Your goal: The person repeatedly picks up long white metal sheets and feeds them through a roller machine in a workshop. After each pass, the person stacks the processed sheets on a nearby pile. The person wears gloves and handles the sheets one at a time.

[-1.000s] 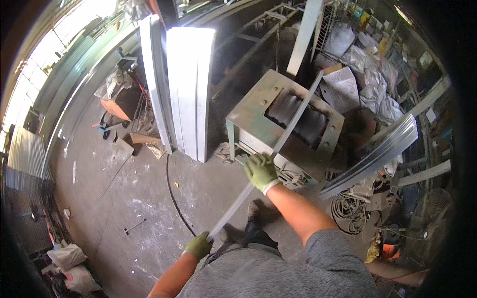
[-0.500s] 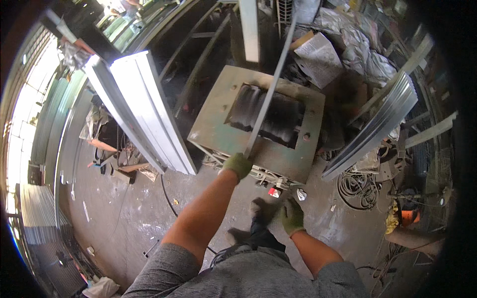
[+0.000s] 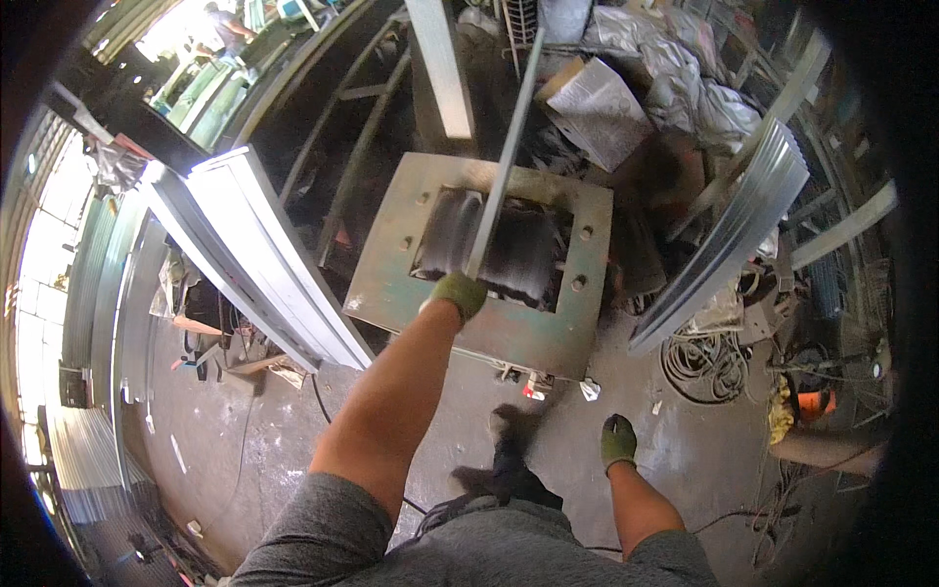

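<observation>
Nearest the body, the right hand (image 3: 618, 440), in a green glove, is hanging over the floor (image 3: 567, 440), well apart from the bar. Nothing is showing in its grasp, though whether its fingers are loose or curled I cannot tell from this angle.

Farther out, the left hand (image 3: 458, 296), gloved alike, is clenching around the near end of the bar (image 3: 505, 161). Its forearm is reaching out over the machine's near edge, so this is the hand closer to the bar, and the only one touching it. Whether a stub is poking out beneath the fist is hidden.

From those clenched fingers the bar is running forward, away from the body, its long axis leaning a little right. It is passing above the machine (image 3: 377, 274), crossing over the dark opening (image 3: 523, 249) in its top; whether it is touching there I cannot tell. The right hand is sitting to the right of that line and behind its near end.

Beyond, white panels (image 3: 274, 254) are slanting on the left and ribbed strips (image 3: 729, 235) on the right. The bar's far end is pointing toward the sacks (image 3: 655, 49), passing left of a box (image 3: 599, 112).
</observation>
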{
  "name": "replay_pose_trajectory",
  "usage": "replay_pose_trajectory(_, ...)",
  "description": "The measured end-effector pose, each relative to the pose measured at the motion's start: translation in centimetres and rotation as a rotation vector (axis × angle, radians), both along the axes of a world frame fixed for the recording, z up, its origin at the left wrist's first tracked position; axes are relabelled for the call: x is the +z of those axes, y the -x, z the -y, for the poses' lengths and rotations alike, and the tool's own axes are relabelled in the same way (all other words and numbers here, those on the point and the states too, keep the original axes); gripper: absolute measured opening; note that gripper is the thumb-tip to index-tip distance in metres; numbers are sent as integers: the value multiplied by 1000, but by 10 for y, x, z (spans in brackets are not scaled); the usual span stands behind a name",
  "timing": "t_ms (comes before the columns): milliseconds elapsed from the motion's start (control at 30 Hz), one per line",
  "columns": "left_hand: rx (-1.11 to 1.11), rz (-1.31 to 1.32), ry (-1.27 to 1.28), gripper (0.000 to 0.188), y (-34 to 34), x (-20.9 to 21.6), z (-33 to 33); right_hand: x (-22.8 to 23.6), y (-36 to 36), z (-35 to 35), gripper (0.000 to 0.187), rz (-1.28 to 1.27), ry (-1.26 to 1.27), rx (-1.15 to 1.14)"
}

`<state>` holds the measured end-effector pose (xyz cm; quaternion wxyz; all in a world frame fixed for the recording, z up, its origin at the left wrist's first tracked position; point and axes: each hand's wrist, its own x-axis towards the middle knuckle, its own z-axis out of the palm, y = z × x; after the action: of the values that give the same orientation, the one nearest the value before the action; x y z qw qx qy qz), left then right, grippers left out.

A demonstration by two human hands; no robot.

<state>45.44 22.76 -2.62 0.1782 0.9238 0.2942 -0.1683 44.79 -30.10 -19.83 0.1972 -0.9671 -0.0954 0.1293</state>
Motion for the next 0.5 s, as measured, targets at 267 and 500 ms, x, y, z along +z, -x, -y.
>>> replay_pose_trajectory(267, 251, 173, 194, 51, 174, -19, 92, 37, -52, -100, 44, 248, -359, -17)
replay_pose_trajectory(500, 478, 91, 343, 42, 386, -47, 204, 102, -26, -191, 44, 339, -572, 246)
